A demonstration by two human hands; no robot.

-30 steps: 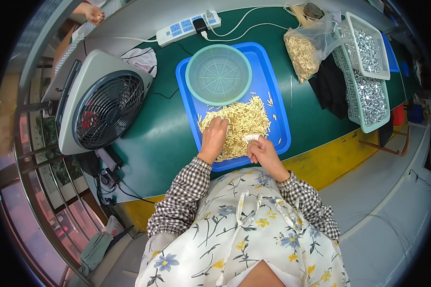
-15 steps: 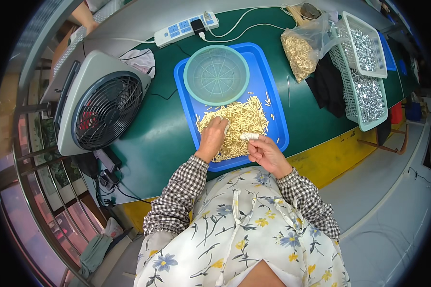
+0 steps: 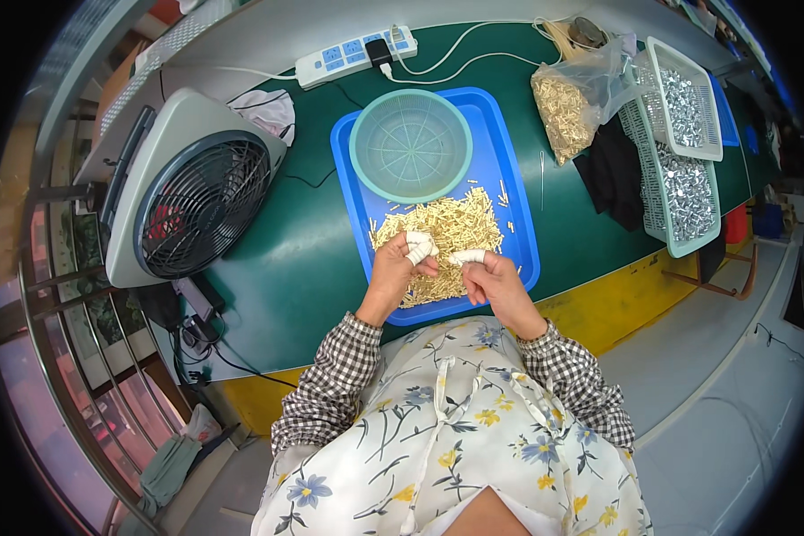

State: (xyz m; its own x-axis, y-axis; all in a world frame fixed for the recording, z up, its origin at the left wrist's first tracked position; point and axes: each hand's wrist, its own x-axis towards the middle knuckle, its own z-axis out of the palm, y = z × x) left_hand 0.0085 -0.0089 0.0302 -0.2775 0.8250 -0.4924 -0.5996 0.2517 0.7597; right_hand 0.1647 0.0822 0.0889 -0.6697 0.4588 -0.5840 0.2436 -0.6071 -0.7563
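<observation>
On the green table (image 3: 308, 237): one blue tray (image 3: 520, 210), long sides running away from the person. Within its near part, a loose heap of small gold-coloured pins (image 3: 460, 219), a few strays along the right side. At its far end, one round green colander (image 3: 411, 147).

Left hand (image 3: 389, 272): over the left near side of the heap, fingers bent inward, white wraps (image 3: 420, 244) on them; whether they grasp a pin, cannot tell. Right hand (image 3: 500, 288): over the right near side, just beside the left and apart from it, one wrapped finger pointing left, the others curled; contents, if any, cannot be told.

Right of tray: one thin metal rod (image 3: 542, 179); one clear bag (image 3: 563, 116) of similar pins; one black cloth (image 3: 609, 174); one white basket (image 3: 690, 151) and one pale green basket (image 3: 695, 244), both with silver metal parts. Left: one grey fan (image 3: 207, 210). Behind: one white power strip (image 3: 335, 61).
</observation>
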